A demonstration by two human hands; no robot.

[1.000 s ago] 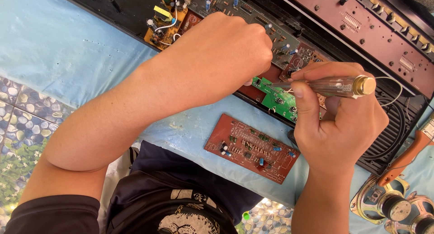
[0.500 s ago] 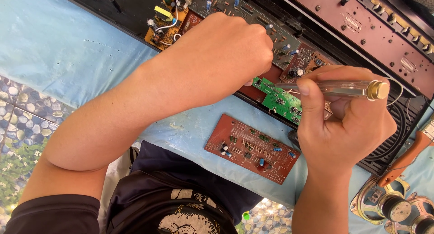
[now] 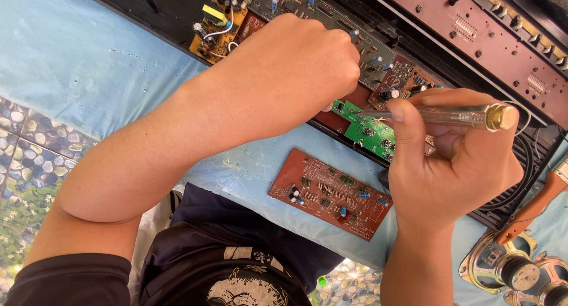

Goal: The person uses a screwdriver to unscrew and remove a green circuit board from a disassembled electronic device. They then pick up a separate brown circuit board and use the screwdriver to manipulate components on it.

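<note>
One screwdriver (image 3: 455, 115) within right-hand fingers (image 3: 397, 114)

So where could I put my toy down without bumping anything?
The big bare patch of light blue cloth, left of the open black casing and above the forearm, is free. It is crowded near the loose red circuit board, the green circuit board and both hands.

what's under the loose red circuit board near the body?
The red circuit board lies flat on a light blue cloth, apart from both the left hand and the right hand. Whatever lies beneath the cloth there is covered.
</note>
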